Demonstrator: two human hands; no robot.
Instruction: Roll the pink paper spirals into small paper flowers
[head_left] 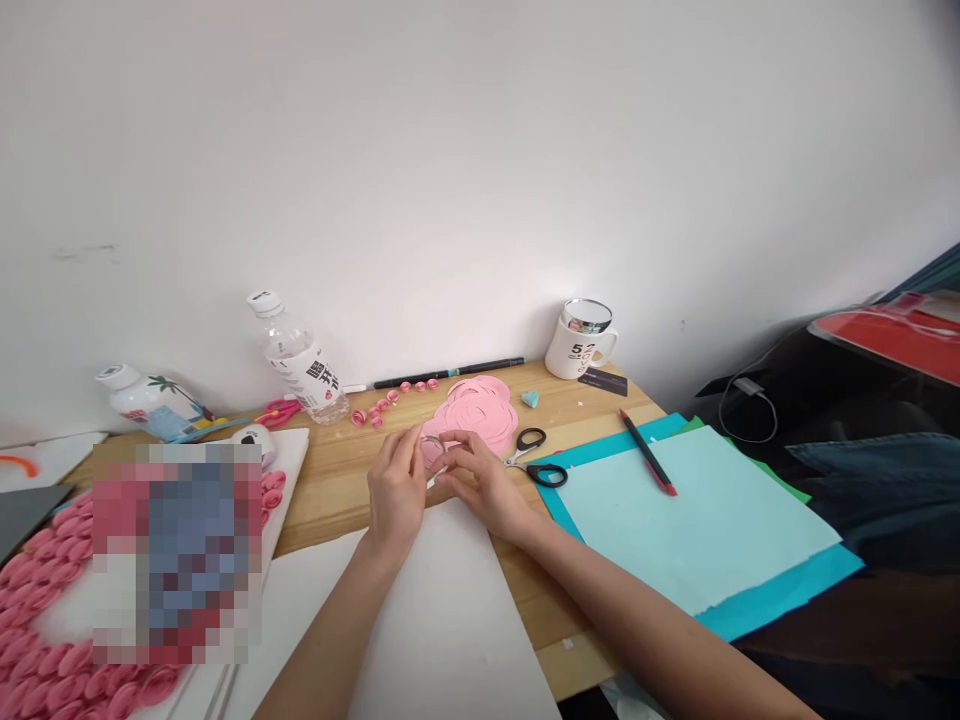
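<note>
My left hand and my right hand meet over the wooden desk, fingers pinched together on a pink paper spiral held between them. A thin white stick shows between the hands, under the paper. Just beyond the hands lies a pile of pink paper spirals. Several small rolled pink roses sit in a row behind them. Black-handled scissors lie right of my right hand.
A white sheet lies under my forearms. Light blue and teal paper with a red-and-black pen lies at right. A white mug, two bottles, pink scissors and a long black pen line the wall. A board of pink roses sits at left.
</note>
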